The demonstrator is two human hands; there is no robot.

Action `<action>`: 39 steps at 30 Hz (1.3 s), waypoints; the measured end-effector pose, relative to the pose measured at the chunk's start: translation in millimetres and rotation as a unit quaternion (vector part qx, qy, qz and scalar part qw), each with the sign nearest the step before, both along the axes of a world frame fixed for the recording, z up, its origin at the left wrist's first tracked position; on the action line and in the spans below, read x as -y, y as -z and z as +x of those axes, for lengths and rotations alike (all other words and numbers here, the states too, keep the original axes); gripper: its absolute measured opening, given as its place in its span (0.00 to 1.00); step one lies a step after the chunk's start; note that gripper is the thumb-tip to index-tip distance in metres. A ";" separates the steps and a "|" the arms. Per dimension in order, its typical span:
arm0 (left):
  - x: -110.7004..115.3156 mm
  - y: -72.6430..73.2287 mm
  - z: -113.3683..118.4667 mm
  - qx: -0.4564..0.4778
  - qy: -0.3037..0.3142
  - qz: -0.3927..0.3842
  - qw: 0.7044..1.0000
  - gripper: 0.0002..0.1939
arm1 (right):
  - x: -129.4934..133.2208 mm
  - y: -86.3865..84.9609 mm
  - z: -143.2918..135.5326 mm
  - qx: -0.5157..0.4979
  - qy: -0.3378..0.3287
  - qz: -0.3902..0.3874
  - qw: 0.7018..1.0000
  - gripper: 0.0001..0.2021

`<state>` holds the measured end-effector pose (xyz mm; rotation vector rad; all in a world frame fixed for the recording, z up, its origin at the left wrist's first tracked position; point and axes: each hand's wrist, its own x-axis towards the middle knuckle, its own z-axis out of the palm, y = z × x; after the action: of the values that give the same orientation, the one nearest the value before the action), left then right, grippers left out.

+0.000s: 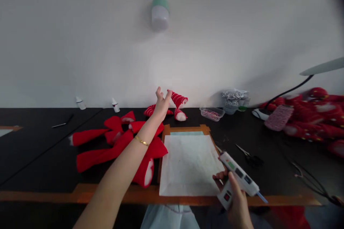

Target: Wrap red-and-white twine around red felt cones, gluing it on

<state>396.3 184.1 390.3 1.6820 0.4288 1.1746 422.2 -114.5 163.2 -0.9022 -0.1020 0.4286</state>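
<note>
My left hand (161, 106) reaches toward the wall, with a small red cone with white stripes (178, 98) at its fingertips. The cone's narrow tip lies by my thumb, and its wide end shows white stuffing. Just below stands a similar striped cone (180, 115); another striped piece (149, 110) is partly hidden behind my hand. My right hand (236, 200) is closed around the handle of a white hot glue gun (239, 174), with a glue stick out of its back. The gun's nozzle points up and left, over the right edge of a white sheet (190, 164).
Plain red stuffed pieces (104, 150) lie left of the sheet. Scissors (249, 156), a clear tray (212, 113) and a tub of silvery material (233, 98) are at right. Red stuffed items (314, 118) pile beside a desk lamp (260, 114). Two small bottles (115, 105) stand back left.
</note>
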 end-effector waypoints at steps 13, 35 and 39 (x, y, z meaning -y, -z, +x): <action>6.6 108.0 -123.2 -0.611 -0.026 0.354 0.707 0.25 | 24.9 -41.1 48.8 0.076 0.083 -0.086 0.990 0.17; 97.3 122.1 -24.6 -0.509 0.038 0.240 0.825 0.25 | -20.6 -22.0 -19.1 0.006 -0.046 -0.024 0.999 0.17; 95.4 115.8 -0.2 -0.579 0.090 0.183 0.789 0.31 | -14.3 -23.3 -22.0 0.037 -0.037 -0.028 0.998 0.16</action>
<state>396.1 88.7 274.5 2.6098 0.7715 -0.0881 400.2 -100.2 186.5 -0.9716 -0.1921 0.4702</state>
